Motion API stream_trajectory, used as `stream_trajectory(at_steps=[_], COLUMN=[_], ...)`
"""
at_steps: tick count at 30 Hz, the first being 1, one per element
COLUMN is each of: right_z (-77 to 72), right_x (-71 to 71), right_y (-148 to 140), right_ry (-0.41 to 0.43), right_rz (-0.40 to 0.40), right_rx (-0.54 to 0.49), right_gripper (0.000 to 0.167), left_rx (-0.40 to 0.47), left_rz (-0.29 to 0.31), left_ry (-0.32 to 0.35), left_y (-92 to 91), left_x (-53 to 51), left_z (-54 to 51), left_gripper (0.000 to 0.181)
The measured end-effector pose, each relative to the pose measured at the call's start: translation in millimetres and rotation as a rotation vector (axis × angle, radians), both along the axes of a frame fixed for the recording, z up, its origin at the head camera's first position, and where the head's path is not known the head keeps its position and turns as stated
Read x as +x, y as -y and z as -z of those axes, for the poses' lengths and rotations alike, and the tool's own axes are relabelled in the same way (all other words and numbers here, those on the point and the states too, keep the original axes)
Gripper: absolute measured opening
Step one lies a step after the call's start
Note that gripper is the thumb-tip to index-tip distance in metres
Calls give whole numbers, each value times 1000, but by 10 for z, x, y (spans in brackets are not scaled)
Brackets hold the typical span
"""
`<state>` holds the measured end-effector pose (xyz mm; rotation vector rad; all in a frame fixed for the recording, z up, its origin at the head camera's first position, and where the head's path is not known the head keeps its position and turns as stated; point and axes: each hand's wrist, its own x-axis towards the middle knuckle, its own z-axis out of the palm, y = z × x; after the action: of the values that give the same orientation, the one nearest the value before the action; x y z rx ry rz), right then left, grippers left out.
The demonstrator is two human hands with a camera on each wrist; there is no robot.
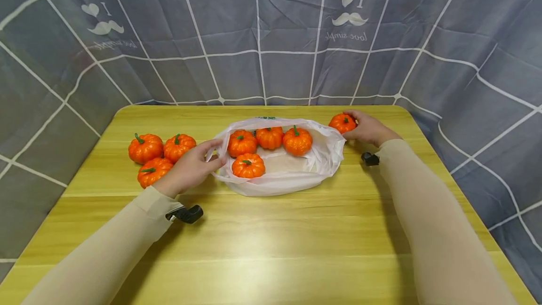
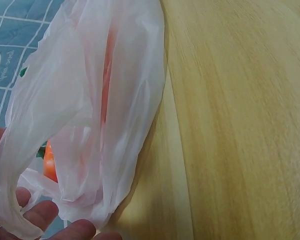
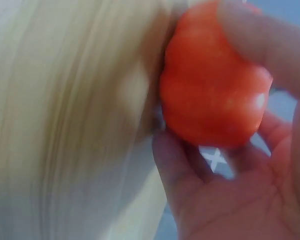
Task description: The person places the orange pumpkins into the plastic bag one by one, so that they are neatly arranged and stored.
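Note:
A white plastic bag (image 1: 275, 186) lies on the table with its mouth spread wide. Several small orange pumpkins with green stems, one of them a front pumpkin (image 1: 248, 166), sit inside it. My left hand (image 1: 195, 166) holds the bag's left edge; in the left wrist view a handle loop (image 2: 10, 185) passes by its fingers (image 2: 42, 212). Beyond the bag's right end, my right hand (image 1: 367, 128) grips another pumpkin (image 1: 341, 123). The right wrist view shows thumb and fingers around this pumpkin (image 3: 215, 80), close to the tabletop; whether it touches the wood I cannot tell.
Left of the bag, three more pumpkins stand close together: a back-left one (image 1: 145, 148), a right one (image 1: 179, 147) and a front one (image 1: 154, 172). The wooden table (image 1: 271, 248) reaches back to a grey curtain (image 1: 292, 22) with white lines.

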<state>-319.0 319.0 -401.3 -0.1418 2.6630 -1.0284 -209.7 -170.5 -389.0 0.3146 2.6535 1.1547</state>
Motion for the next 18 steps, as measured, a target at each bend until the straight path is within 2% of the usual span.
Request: stream_trajectory(at_steps=[3,5,8,10,12,14,18], right_z=[-40,-120,-311,-464,-599,-697,-728], right_x=[29,61,149,238,345,460,648], right_y=[-25,-10,85,215,390,593,992], right_ry=[-43,-104,-205,-257,-293,-326,-353], right_rz=[58,102,147,140,94,12,-169], right_rx=[-24,-59,-128,-146,-165,-172,-167], right_gripper=[97,97,94,91,88,85,81], left_rx=[1,6,11,0,-13,-20,-16], left_rz=[4,7,11,9,6,2,-3], left_ry=[1,0,-1,-2,2,9,24], left_y=[0,-2,-10,-12,-12,-8,0], left_x=[-2,-7,-20,-27,-35,-40,-45], left_z=[12,15,14,12,17,23,36], left_gripper=[70,69,68,68,69,69,70])
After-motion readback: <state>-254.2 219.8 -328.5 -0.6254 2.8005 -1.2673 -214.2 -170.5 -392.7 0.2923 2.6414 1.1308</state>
